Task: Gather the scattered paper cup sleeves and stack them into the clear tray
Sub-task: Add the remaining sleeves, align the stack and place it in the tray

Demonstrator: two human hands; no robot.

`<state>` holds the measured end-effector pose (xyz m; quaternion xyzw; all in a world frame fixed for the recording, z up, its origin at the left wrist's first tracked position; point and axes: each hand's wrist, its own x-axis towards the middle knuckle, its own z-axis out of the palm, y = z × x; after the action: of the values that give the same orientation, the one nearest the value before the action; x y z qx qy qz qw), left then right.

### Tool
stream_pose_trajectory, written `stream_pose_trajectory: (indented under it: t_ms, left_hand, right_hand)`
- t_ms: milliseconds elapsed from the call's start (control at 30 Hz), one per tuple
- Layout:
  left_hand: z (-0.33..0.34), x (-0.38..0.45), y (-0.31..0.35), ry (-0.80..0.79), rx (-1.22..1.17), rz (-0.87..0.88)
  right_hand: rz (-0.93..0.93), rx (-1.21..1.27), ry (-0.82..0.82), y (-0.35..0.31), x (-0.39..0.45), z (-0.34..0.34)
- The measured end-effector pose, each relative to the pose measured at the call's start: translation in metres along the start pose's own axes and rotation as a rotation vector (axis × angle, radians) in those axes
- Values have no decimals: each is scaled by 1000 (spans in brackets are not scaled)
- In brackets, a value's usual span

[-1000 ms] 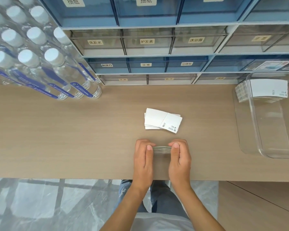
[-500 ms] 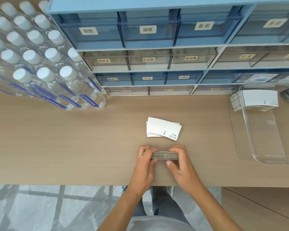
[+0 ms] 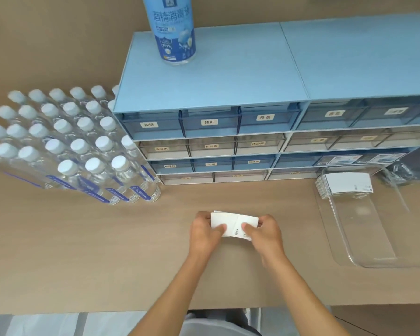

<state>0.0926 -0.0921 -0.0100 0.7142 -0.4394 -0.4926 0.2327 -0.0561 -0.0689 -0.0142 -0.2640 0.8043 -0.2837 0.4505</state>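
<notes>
A pile of white paper cup sleeves (image 3: 233, 223) lies flat at the middle of the wooden table. My left hand (image 3: 205, 232) grips its left end and my right hand (image 3: 264, 232) grips its right end, thumbs on top. Whether the bundle I held earlier is under this pile cannot be told. At the right stands the clear tray (image 3: 364, 236), with a stack of white sleeves (image 3: 344, 185) leaning at its far end.
A blue drawer cabinet (image 3: 252, 132) runs along the back, with a disinfectant bottle (image 3: 172, 30) on top. Several capped water bottles (image 3: 78, 146) stand at the left. A dark bag (image 3: 410, 168) lies behind the tray. The table's front edge is near my arms.
My hands moved forward from the edge-on bundle near the table edge to the flat white pile. The camera tilted up, showing the cabinet top and bottle.
</notes>
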Motion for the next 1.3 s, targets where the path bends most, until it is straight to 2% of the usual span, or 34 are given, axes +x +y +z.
stream_pose_trajectory:
  t_ms: [167, 367, 600, 767, 867, 1000, 1167, 1300]
  left_hand:
    - [1, 17, 11, -49, 182, -124]
    - [4, 26, 18, -101, 280, -227]
    - [3, 35, 15, -110, 66, -324]
    - [-7, 33, 5, -237, -178, -323]
    - [-12, 27, 3, -256, -215, -235]
    - [-16, 15, 2, -221, -169, 4]
    - [-6, -1, -17, -222, -107, 337]
    - [11, -12, -47, -203, -59, 391]
  right_hand:
    - [111, -247, 17, -12, 18, 12]
    - [87, -267, -51, -20, 29, 13]
    - [119, -186, -89, -20, 33, 8]
    - [95, 49, -134, -17, 33, 1]
    - [56, 200, -236, -15, 29, -9]
    - [-132, 238, -294, -7, 18, -19]
    - [-393, 139, -287, 17, 5, -20]
    - [-409, 56, -299, 43, 0, -10]
